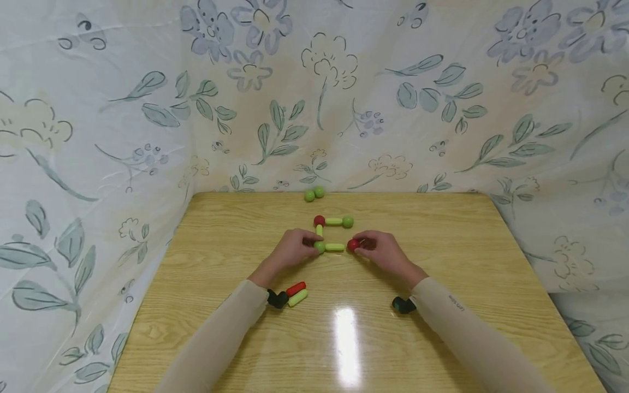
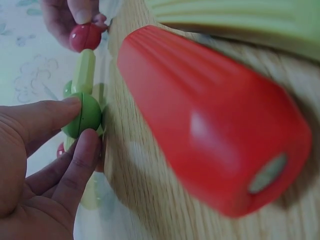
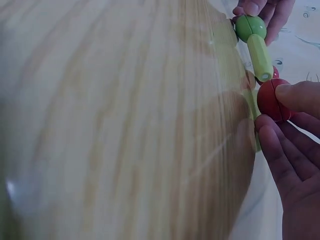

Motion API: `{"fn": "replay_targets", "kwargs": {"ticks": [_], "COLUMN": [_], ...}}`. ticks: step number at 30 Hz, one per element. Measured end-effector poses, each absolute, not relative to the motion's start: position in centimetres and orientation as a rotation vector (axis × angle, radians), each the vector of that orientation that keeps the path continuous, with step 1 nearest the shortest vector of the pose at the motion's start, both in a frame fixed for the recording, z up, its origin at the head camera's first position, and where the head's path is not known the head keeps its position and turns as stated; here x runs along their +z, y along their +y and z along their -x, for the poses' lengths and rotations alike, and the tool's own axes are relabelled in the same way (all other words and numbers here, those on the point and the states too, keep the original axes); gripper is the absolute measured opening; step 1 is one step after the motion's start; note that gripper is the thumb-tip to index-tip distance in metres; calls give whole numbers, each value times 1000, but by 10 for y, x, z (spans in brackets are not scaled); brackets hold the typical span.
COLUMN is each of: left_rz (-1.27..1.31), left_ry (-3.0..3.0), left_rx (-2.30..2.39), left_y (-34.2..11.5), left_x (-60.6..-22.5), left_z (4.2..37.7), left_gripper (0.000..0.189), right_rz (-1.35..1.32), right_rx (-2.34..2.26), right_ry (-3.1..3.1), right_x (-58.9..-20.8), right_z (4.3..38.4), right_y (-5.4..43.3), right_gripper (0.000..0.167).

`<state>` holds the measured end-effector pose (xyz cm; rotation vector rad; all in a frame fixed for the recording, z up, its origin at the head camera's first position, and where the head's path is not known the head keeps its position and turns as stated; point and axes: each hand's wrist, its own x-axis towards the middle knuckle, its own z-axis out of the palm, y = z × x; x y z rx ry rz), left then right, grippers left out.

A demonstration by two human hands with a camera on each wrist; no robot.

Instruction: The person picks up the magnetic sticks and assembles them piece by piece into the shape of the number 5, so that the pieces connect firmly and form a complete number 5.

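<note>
On the wooden table my left hand [image 1: 293, 248] pinches a green ball [image 2: 89, 116] between thumb and fingers. A yellow-green rod [image 1: 335, 247] sticks out from that ball toward the right. My right hand [image 1: 385, 251] pinches a red ball [image 3: 272, 100] right by the rod's free end, with a small gap between them in the head view. From the green ball another yellow-green rod [image 1: 319, 231] runs back to a second red ball [image 1: 319, 220]. That one joins a further rod [image 1: 333, 221], which ends in a green ball [image 1: 348, 221].
Two loose green balls [image 1: 314, 194] sit at the table's back edge, against the floral cloth [image 1: 344, 136]. Near my left forearm lie a red rod [image 1: 296, 289] and a yellow-green rod [image 1: 297, 298] side by side. Black wrist devices [image 1: 404, 305] show beneath both sleeves.
</note>
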<state>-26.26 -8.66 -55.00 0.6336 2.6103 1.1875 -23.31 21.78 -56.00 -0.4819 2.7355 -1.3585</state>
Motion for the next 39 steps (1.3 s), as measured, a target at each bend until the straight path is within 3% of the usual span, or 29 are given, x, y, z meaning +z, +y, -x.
{"fn": "replay_targets", "kwargs": {"ticks": [20,39], "left_rz": [-641,-613], "left_ry": [2645,2611], "left_rx": [1182,1221], "left_y": [-81,-82], "left_x": [-545,-549], "left_z": [262,261], "left_gripper": [29,29], "right_rz": [508,520], "right_rx": [-1423,-1409], "right_ry": [2573,2562], "right_x": [-572,-574], "right_z": [248,253], "right_y": [228,233], "right_gripper": [39,37]}}
